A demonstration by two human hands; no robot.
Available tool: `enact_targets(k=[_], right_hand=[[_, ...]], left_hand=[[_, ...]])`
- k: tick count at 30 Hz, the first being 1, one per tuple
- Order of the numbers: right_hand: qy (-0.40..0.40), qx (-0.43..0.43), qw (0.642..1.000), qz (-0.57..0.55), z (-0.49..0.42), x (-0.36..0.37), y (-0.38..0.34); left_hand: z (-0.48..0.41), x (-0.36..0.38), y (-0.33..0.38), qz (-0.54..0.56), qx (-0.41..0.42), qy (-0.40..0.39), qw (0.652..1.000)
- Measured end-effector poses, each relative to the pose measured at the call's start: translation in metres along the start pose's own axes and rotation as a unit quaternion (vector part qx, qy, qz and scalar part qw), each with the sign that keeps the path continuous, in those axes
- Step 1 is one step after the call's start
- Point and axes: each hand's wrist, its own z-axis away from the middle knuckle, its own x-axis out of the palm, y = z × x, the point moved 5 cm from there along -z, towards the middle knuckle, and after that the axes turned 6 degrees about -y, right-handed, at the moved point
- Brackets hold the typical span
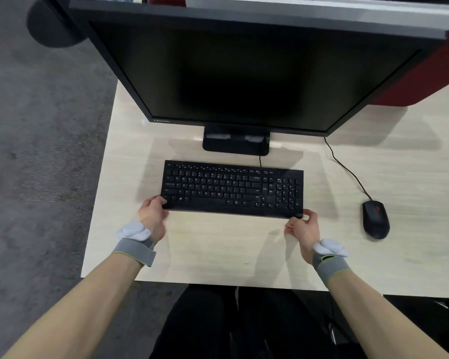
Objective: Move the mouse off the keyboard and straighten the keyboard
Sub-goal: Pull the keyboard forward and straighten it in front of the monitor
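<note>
Near the pale wooden table's [218, 244] front edge, our left hand [152, 215] and right hand [302, 226] pinch the flat black plastic keyboard's [232, 189] near corners; black corded mouse [375, 219] lies clear, rightward. We advise small, even rotation.

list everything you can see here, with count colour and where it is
keyboard: 1, black, on desk in front of monitor stand, slightly skewed
mouse: 1, black with red wheel, on desk right of keyboard, apart from it
mouse cable: 1, black, runs from mouse back under monitor
monitor: 1, black, screen dark, at back of desk
desk: 1, pale wood
partition: 1, red, behind monitor at right
floor: grey carpet, left
wrist straps: 2, grey
left hand: gripping keyboard's near left corner
right hand: at keyboard's near right corner
</note>
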Motion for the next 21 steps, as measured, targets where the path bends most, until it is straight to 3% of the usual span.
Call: enact_targets(k=[14,21], right_hand=[[-0.008,0.004,0.996,-0.091,-0.002,0.003,-0.004],[0.014,0.003,0.997,-0.077,-0.009,-0.005,0.002]], left_hand=[[-0.006,0.000,-0.004,0.031,0.008,-0.041,0.999],[-0.011,-0.002,-0.008,0.048,0.007,-0.047,0.998]])
